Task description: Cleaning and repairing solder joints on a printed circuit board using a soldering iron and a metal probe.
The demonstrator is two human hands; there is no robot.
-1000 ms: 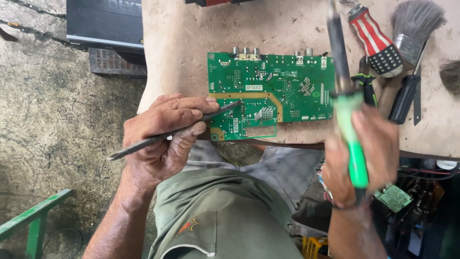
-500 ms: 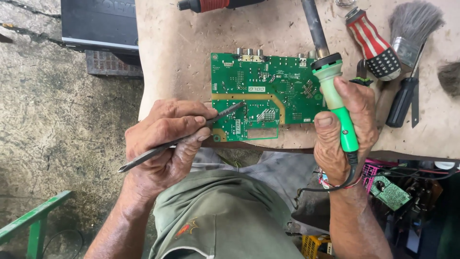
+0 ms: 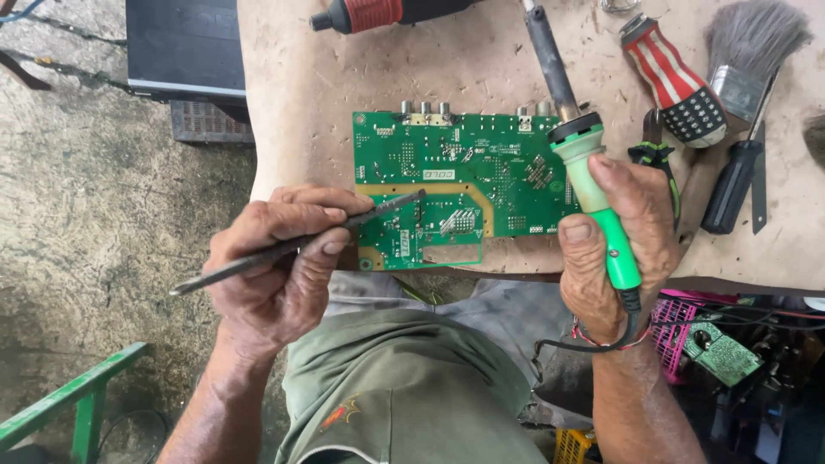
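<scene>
Gripping a soldering iron in the right hand, fingers clenched around the green handle at centre right of the frame. Running its long axis from lower right to upper left, steeply, almost upright in the picture: cord end sitting low at the wrist, dark metal barrel pointing up toward the top edge, tip ending just left of top centre. Crossing over the right end of the green circuit board with the pale collar of the handle.

Pinching slim metal tweezers in the left hand, thumb and fingers closed on the middle of the tool. Lying nearly level, long axis rising gently from lower left to upper right; pointed end resting over the lower left part of the board, blunt end sticking out past the hand toward the left of the frame.

Lying flat in the middle of the pale, scuffed worktop, the board's long side running left to right, connector sockets along its upper edge.

Resting at upper right: a screwdriver with a red-and-white striped handle, a grey-bristled brush, a black-handled screwdriver, and green-handled pliers just beside the right hand. Lying at top centre, a red-and-black power tool.
</scene>
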